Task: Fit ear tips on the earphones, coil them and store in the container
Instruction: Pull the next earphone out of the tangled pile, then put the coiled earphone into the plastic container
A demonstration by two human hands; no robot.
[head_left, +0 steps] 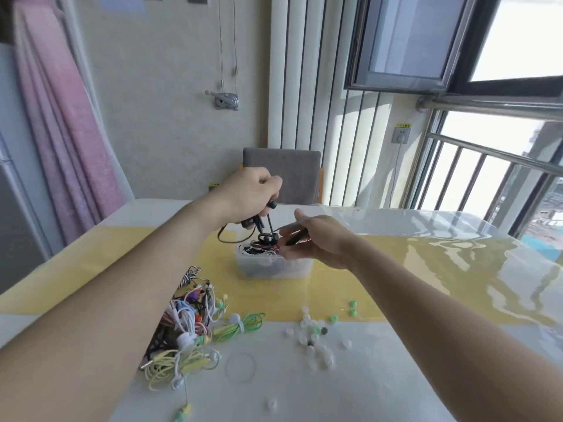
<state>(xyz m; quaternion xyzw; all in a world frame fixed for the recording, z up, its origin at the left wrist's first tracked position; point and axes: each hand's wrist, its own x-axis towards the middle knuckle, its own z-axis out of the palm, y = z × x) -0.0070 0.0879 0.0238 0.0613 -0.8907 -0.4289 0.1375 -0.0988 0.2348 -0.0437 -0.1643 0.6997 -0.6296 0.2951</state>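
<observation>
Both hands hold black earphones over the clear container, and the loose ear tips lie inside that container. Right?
Not quite. In the head view the ear tips lie on the table, nearer than the container. The left hand and right hand do hold black earphones above it.

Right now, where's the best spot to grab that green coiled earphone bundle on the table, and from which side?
Probably pinch the green coiled bundle at its white wrapped waist, coming from above. The loops fan out on the right, and the tangled earphone pile crowds its left, so the tied middle looks like the firmest, clearest grip.
</observation>
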